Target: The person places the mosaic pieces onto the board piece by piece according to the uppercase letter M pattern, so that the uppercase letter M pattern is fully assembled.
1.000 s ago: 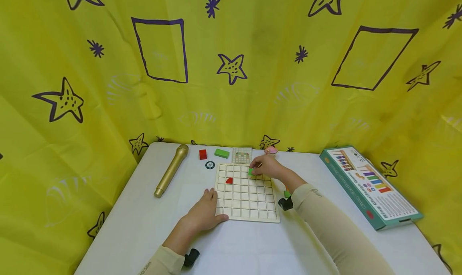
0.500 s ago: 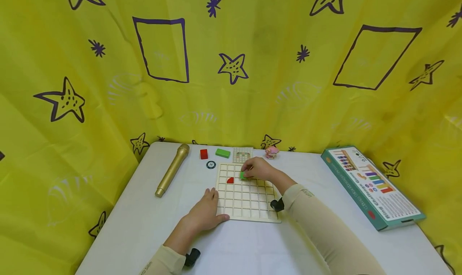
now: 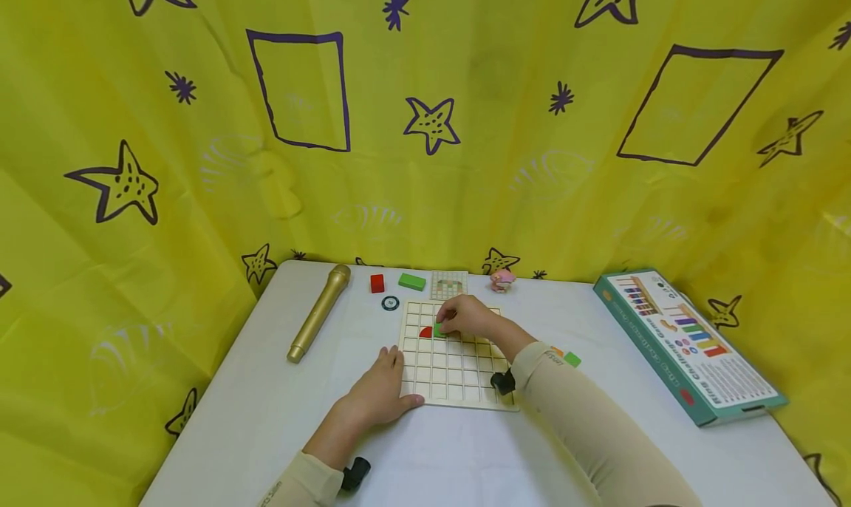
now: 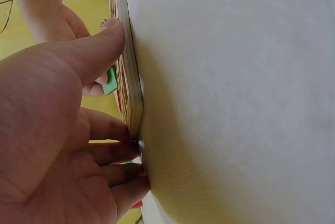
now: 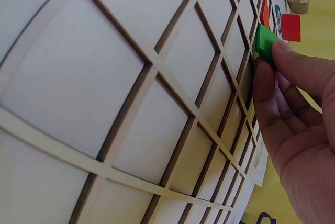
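A cream grid board [image 3: 440, 392] with square cells lies flat on the white table. My right hand [image 3: 470, 318] pinches a small green tile [image 5: 266, 42] between thumb and fingers, over a cell in the board's upper left part. Just left of it, a red quarter-circle piece [image 3: 426, 332] sits in a cell. My left hand [image 3: 375, 390] rests at the board's near left corner. Its thumb lies against the front edge, and the fairly straight fingers [image 4: 118, 152] touch the left side in the left wrist view.
Behind the board are a red block [image 3: 377, 283], a green block [image 3: 412, 281], a round chip [image 3: 390, 303], a small pattern card [image 3: 449, 285] and a pink figurine [image 3: 501, 281]. A gold microphone [image 3: 319, 313] lies left, a game box [image 3: 688, 344] right. A green piece [image 3: 572, 359] lies beside the right sleeve.
My right hand has moved left across the board with the green tile, coming down beside the red piece. Loose pieces near the right sleeve are uncovered. My left hand stays in place.
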Action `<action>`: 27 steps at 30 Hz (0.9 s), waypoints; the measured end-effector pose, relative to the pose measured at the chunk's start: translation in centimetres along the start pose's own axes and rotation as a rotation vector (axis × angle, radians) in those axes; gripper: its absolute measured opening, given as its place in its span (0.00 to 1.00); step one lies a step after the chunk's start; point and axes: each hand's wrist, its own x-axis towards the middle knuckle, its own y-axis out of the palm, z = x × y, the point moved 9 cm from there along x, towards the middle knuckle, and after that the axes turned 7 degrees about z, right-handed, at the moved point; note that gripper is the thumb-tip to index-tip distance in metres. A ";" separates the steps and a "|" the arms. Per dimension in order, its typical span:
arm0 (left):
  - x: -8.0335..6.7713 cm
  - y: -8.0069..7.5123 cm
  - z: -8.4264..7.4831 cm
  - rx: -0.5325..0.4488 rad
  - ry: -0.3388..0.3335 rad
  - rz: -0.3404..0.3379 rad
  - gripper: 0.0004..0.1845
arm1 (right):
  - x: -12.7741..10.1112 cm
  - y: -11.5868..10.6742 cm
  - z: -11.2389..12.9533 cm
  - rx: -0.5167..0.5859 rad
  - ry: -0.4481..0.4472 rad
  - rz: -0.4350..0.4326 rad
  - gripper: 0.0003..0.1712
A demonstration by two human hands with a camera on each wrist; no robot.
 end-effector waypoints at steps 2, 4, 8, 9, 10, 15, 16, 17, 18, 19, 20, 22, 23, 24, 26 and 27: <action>0.1 0.1 0.1 -0.002 -0.002 0.003 0.51 | 0.0 0.1 0.1 -0.014 0.001 -0.002 0.02; 0.1 0.2 0.2 -0.004 -0.002 0.004 0.52 | 0.0 0.2 0.1 -0.033 0.001 -0.004 0.02; 0.2 0.3 0.2 -0.008 -0.005 0.007 0.52 | -0.1 0.5 -0.2 -0.038 0.023 -0.016 0.03; 0.2 0.3 0.2 -0.006 -0.005 0.007 0.52 | -0.1 0.6 -0.2 -0.037 0.029 -0.019 0.03; 0.2 0.3 0.2 -0.005 -0.004 0.006 0.52 | -0.1 0.6 -0.3 -0.033 0.035 -0.021 0.03; 0.2 0.1 0.1 0.006 -0.008 0.003 0.51 | -0.3 0.6 -0.2 -0.040 0.048 -0.039 0.04; 0.2 0.1 0.1 0.006 -0.009 0.003 0.51 | -0.3 0.6 -0.1 -0.042 0.048 -0.042 0.04; 0.2 0.1 0.1 0.005 -0.009 0.002 0.51 | -0.3 0.6 -0.1 -0.046 0.047 -0.045 0.04; 0.2 0.1 0.2 0.006 -0.011 0.002 0.51 | -0.3 0.6 -0.1 -0.049 0.045 -0.047 0.04; 0.2 0.0 0.2 0.005 -0.010 0.002 0.51 | -0.3 0.6 -0.1 -0.051 0.044 -0.048 0.03; 0.3 0.1 0.2 0.005 -0.010 0.002 0.51 | -0.3 0.6 -0.1 -0.053 0.043 -0.047 0.03; 0.3 0.2 0.2 0.006 -0.011 0.008 0.51 | -0.3 0.7 -0.2 -0.059 0.038 -0.042 0.03; 0.3 0.2 0.2 0.003 -0.008 0.007 0.51 | -0.3 0.7 -0.1 -0.060 0.035 -0.038 0.03; 0.3 0.2 0.2 0.003 -0.007 0.009 0.51 | -0.4 0.7 -0.1 -0.062 0.032 -0.036 0.02; 0.3 0.3 0.2 0.000 -0.004 0.011 0.51 | -0.6 0.6 -0.1 -0.067 0.024 -0.032 0.02; 0.3 0.3 0.2 -0.001 -0.002 0.011 0.51 | -0.8 0.5 -0.1 -0.066 0.021 -0.030 0.02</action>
